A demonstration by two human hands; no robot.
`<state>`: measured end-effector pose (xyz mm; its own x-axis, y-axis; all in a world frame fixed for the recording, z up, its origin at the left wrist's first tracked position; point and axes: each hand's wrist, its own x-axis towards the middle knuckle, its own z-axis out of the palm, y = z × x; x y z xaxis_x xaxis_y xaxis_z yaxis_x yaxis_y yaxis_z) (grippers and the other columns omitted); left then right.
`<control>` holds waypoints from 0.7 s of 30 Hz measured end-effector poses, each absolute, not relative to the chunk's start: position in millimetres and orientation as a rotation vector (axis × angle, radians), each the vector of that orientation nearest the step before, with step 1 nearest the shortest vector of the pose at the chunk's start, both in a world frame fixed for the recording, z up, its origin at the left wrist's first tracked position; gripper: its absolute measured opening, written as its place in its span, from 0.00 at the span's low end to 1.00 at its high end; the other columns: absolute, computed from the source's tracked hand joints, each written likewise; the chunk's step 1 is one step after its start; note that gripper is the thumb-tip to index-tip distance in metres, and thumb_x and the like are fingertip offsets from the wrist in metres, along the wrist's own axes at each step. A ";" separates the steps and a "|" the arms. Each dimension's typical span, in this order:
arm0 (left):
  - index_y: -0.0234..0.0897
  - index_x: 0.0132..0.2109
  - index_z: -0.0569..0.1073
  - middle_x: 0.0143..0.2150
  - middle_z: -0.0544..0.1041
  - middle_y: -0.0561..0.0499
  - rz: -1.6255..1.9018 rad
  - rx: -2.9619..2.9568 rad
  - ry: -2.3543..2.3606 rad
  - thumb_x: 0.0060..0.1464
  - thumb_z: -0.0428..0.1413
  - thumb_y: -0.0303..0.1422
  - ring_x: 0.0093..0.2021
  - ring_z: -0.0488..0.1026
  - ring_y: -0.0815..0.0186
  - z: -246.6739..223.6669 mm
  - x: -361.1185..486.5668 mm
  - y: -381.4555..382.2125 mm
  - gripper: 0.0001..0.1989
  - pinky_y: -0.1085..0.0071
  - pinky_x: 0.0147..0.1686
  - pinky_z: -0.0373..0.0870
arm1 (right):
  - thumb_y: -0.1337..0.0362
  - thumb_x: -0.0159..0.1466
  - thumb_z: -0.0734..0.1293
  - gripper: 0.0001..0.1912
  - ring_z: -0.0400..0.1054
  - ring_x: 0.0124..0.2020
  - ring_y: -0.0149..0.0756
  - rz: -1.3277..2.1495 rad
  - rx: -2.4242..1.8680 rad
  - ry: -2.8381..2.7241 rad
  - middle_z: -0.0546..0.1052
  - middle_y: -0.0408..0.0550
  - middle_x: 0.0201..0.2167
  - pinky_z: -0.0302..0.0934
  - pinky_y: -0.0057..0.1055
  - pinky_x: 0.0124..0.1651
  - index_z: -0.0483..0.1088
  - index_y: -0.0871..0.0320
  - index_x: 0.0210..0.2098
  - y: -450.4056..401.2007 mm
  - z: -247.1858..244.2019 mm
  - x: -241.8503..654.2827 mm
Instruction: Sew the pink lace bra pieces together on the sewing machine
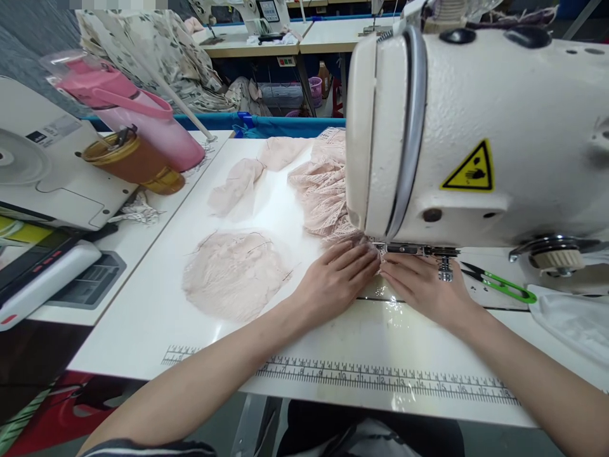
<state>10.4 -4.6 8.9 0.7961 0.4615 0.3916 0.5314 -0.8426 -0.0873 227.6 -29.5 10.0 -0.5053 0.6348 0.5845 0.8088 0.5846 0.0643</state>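
Both hands lie flat, palms down, side by side on the worktop [157, 317] just in front of the needle area of the sewing machine [476, 127]. The left hand [335, 279] has its fingers extended and closed together, tips resting on the near edge of the pink lace fabric [323, 190]. The right hand [421, 285] lies just right of it, fingertips at the presser foot [445, 266]; neither hand pinches anything.

The fabric runs from under the machine head away to the far left. For good feeding, judge as follows: keep both hands flat and level, fingertips clear of the needle path, and guide the lace with light, even pressure so that it does not pucker.

Loose pink pieces [233, 273] lie to the left, apart from the hands. Green thread snips [504, 282] rest to the right, near the machine. A printed ruler [380, 377] marks the near edge.
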 end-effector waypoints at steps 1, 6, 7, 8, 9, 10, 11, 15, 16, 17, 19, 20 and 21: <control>0.34 0.58 0.70 0.58 0.72 0.47 -0.542 -2.802 -0.765 0.65 0.49 0.27 0.59 0.70 0.62 8.1 9.0 -4.3 0.17 0.60 0.61 0.65 | 0.61 0.67 0.64 0.08 0.68 0.32 0.28 -0.499 -1.134 -2.328 0.79 0.38 0.40 0.53 0.33 0.36 0.74 0.54 0.36 -31.1 11.4 227.5; 0.33 0.56 0.72 0.56 0.74 0.48 -0.558 -2.846 -0.749 0.65 0.47 0.29 0.58 0.71 0.63 9.5 3.0 -0.4 0.16 0.60 0.62 0.65 | 0.58 0.69 0.62 0.10 0.69 0.34 0.28 -0.317 -1.134 -2.404 0.78 0.38 0.41 0.51 0.32 0.33 0.73 0.53 0.39 -33.2 6.8 227.3; 0.33 0.55 0.73 0.55 0.75 0.48 -0.561 -2.847 -0.746 0.65 0.47 0.29 0.57 0.71 0.63 10.7 2.3 0.5 0.16 0.60 0.62 0.65 | 0.58 0.69 0.61 0.10 0.69 0.36 0.29 -0.257 -1.125 -2.410 0.77 0.40 0.41 0.52 0.31 0.35 0.73 0.53 0.40 -32.7 4.7 227.2; 0.32 0.54 0.73 0.55 0.75 0.47 -0.563 -2.848 -0.745 0.65 0.47 0.29 0.57 0.72 0.63 12.1 1.9 1.2 0.16 0.60 0.62 0.65 | 0.58 0.70 0.61 0.11 0.70 0.37 0.30 -0.209 -1.115 -2.418 0.77 0.42 0.42 0.53 0.31 0.37 0.73 0.54 0.41 -32.2 2.7 227.1; 0.32 0.54 0.74 0.55 0.75 0.47 -0.567 -2.847 -0.741 0.64 0.47 0.28 0.57 0.72 0.62 13.4 1.6 1.9 0.16 0.60 0.62 0.65 | 0.58 0.70 0.60 0.12 0.70 0.39 0.31 -0.175 -1.111 -2.425 0.77 0.43 0.43 0.55 0.32 0.39 0.73 0.54 0.43 -31.8 0.9 226.9; 0.31 0.53 0.74 0.54 0.75 0.47 -0.570 -2.847 -0.741 0.64 0.47 0.28 0.57 0.72 0.62 14.5 1.5 2.3 0.16 0.60 0.62 0.65 | 0.58 0.70 0.59 0.12 0.70 0.40 0.32 -0.155 -1.115 -2.427 0.76 0.44 0.43 0.55 0.32 0.41 0.73 0.54 0.44 -31.6 -0.5 226.7; 0.31 0.53 0.74 0.54 0.76 0.46 -0.571 -2.848 -0.746 0.64 0.47 0.28 0.56 0.72 0.61 15.3 1.4 2.7 0.16 0.59 0.62 0.65 | 0.58 0.71 0.59 0.13 0.69 0.40 0.33 -0.144 -1.126 -2.426 0.76 0.45 0.43 0.56 0.33 0.43 0.73 0.54 0.45 -31.6 -1.5 226.4; 0.33 0.54 0.74 0.53 0.76 0.47 -0.564 -2.858 -0.797 0.65 0.46 0.28 0.58 0.70 0.61 15.2 1.1 2.7 0.16 0.58 0.62 0.66 | 0.58 0.71 0.59 0.13 0.69 0.40 0.33 -0.140 -1.161 -2.426 0.76 0.47 0.45 0.56 0.34 0.44 0.73 0.53 0.46 -32.8 -3.8 225.1; 0.34 0.55 0.74 0.53 0.76 0.47 -0.559 -2.857 -0.807 0.65 0.46 0.28 0.59 0.70 0.61 14.6 1.1 2.6 0.16 0.58 0.62 0.66 | 0.58 0.71 0.59 0.13 0.69 0.40 0.34 -0.149 -1.164 -2.421 0.76 0.47 0.45 0.56 0.34 0.43 0.73 0.53 0.47 -33.1 -4.3 224.9; 0.34 0.55 0.73 0.53 0.76 0.47 -0.556 -2.853 -0.812 0.65 0.46 0.28 0.59 0.70 0.61 14.1 1.1 2.4 0.16 0.58 0.62 0.66 | 0.58 0.71 0.59 0.13 0.69 0.40 0.34 -0.162 -1.170 -2.413 0.76 0.47 0.46 0.56 0.34 0.43 0.73 0.53 0.47 -33.2 -5.0 224.8; 0.34 0.55 0.73 0.54 0.76 0.47 -0.540 -2.840 -0.821 0.65 0.46 0.28 0.59 0.70 0.61 13.4 1.3 1.8 0.16 0.58 0.61 0.67 | 0.57 0.70 0.59 0.13 0.69 0.38 0.33 -0.189 -1.187 -2.398 0.76 0.46 0.45 0.56 0.34 0.42 0.72 0.53 0.47 -33.3 -6.2 224.8; 0.33 0.55 0.73 0.54 0.76 0.47 -0.531 -2.836 -0.827 0.65 0.47 0.28 0.58 0.70 0.61 13.4 1.5 1.5 0.16 0.58 0.61 0.67 | 0.57 0.70 0.59 0.13 0.69 0.38 0.33 -0.197 -1.197 -2.395 0.76 0.45 0.45 0.56 0.34 0.41 0.72 0.53 0.47 -33.1 -6.8 224.9; 0.33 0.56 0.73 0.54 0.76 0.46 -0.521 -2.831 -0.834 0.65 0.47 0.28 0.58 0.70 0.61 13.5 1.9 1.1 0.16 0.58 0.60 0.67 | 0.57 0.70 0.59 0.13 0.68 0.37 0.33 -0.203 -1.204 -2.396 0.76 0.45 0.45 0.56 0.34 0.41 0.72 0.52 0.47 -32.9 -7.3 225.1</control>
<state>1.9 1.1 13.5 0.7857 0.4982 0.3667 0.5482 -0.8354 -0.0396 225.1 -32.9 -7.3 -0.5186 0.7245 0.4540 0.7906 0.6086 -0.0681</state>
